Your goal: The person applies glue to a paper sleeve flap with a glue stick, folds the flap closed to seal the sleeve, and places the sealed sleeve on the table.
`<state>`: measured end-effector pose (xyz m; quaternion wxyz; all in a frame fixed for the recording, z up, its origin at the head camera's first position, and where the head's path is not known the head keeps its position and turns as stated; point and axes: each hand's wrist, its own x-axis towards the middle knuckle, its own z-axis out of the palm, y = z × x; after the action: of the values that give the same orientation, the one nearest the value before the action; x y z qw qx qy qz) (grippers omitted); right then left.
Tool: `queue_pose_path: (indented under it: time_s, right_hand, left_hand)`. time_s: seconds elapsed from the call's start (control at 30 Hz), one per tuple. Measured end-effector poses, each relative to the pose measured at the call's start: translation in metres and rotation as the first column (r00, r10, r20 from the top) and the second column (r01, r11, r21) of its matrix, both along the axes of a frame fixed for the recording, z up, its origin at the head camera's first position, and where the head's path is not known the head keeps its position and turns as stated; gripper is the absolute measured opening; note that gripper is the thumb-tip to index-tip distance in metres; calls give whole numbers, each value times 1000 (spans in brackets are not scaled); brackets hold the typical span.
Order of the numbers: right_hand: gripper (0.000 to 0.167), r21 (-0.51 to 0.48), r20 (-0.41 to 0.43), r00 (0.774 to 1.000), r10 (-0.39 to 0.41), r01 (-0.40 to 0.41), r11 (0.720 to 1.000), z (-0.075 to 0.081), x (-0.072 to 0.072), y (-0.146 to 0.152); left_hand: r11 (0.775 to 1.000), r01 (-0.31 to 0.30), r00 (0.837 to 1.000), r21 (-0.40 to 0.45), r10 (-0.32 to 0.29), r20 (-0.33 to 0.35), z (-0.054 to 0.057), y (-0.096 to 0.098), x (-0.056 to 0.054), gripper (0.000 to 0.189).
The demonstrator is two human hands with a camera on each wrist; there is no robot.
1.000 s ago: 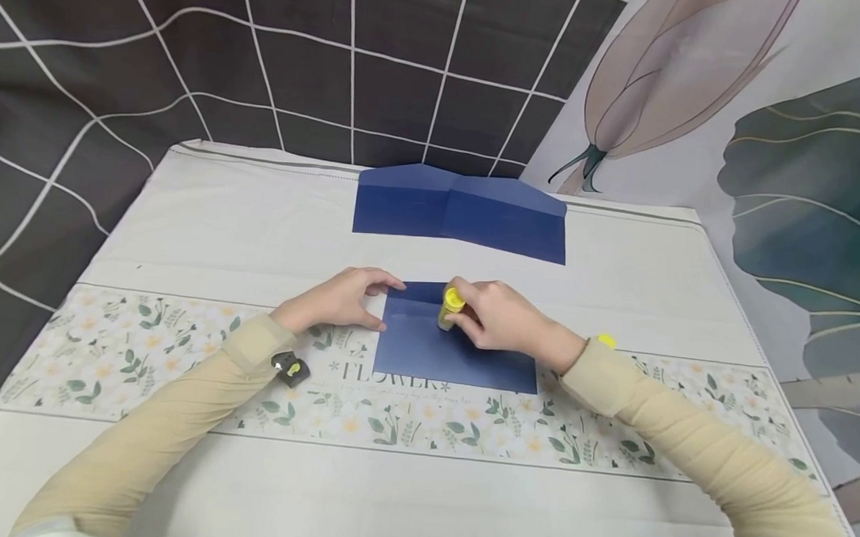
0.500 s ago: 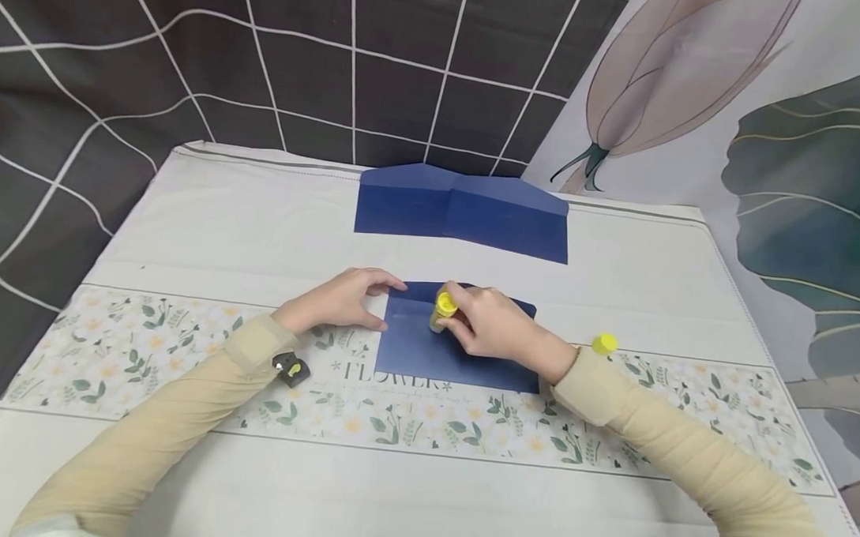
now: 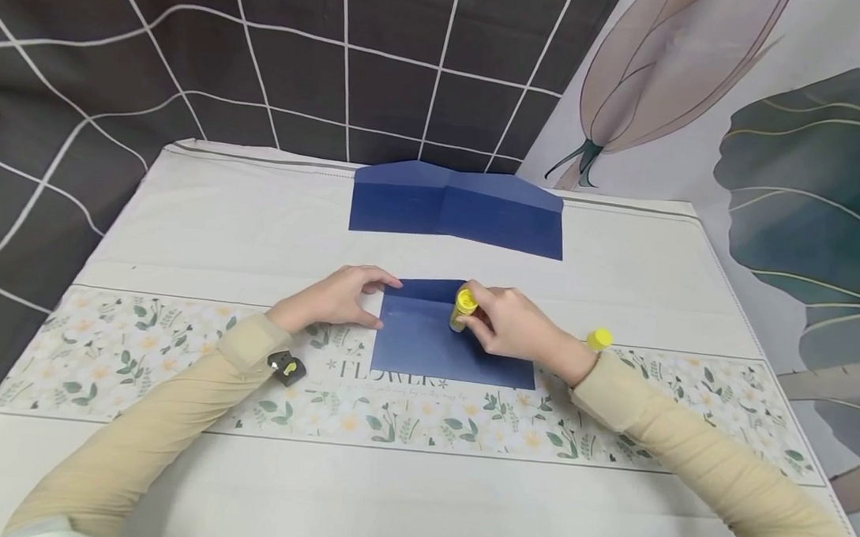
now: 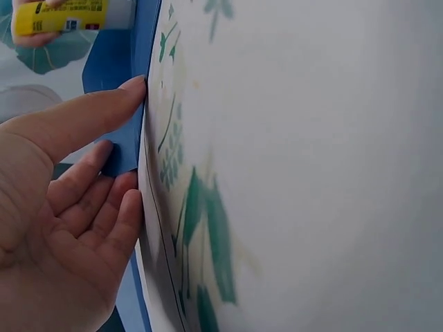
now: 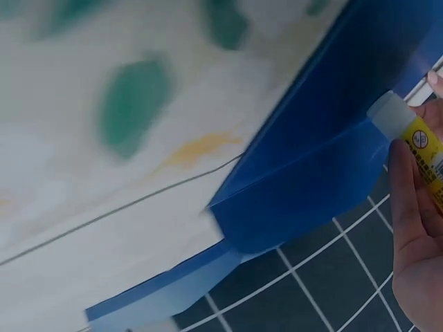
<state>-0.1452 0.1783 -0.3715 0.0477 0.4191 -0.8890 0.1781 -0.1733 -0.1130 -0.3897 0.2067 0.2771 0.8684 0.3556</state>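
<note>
A dark blue envelope [image 3: 420, 347] lies on the tablecloth with its flap [image 3: 424, 289] unfolded away from the person. The right hand [image 3: 513, 323] grips an uncapped yellow glue stick [image 3: 464, 311], its white end down at the envelope near the flap's fold. In the right wrist view, the pale end of the glue stick [image 5: 393, 114] overlaps the blue paper. At the envelope's left edge, the left hand [image 3: 336, 297] rests with thumb and fingers spread, fingertips touching the paper. The left wrist view has the thumb [image 4: 104, 111] lying on that edge.
Two more blue envelopes [image 3: 396, 208] lie overlapping at the table's far edge, flaps unfolded. A small yellow cap [image 3: 600, 339] stands right of the right wrist. A flowered band crosses the white tablecloth [image 3: 252, 468]. Behind hangs a dark gridded curtain [image 3: 295, 66].
Over the envelope, the right hand shifts the glue stick a little left, then back to the right. The left hand stays at the left edge. The cap, partly covered earlier, shows more fully.
</note>
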Motion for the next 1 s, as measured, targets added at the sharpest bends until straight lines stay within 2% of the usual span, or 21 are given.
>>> queue_pose_path:
  time_s: [0.2,0.67,0.83,1.0]
  right_hand:
    - [27,8,-27,1000,0,0,1000,-1,-5,-4]
    - [26,56,-39,986,-159,161,985,4,17,66]
    - [24,15,-18,980,-198,199,980,3,24,85]
    - [24,-44,-13,983,-185,184,982,-2,22,81]
  left_hand:
    - [1000,11,1000,14,-11,-16,0,0,1,63]
    - [1000,9,1000,9,-9,-18,0,1,1,63]
    - [1000,0,1000,0,0,-5,-1,1,0,64]
    - [1000,-9,1000,-17,9,5,0,1,-1,65]
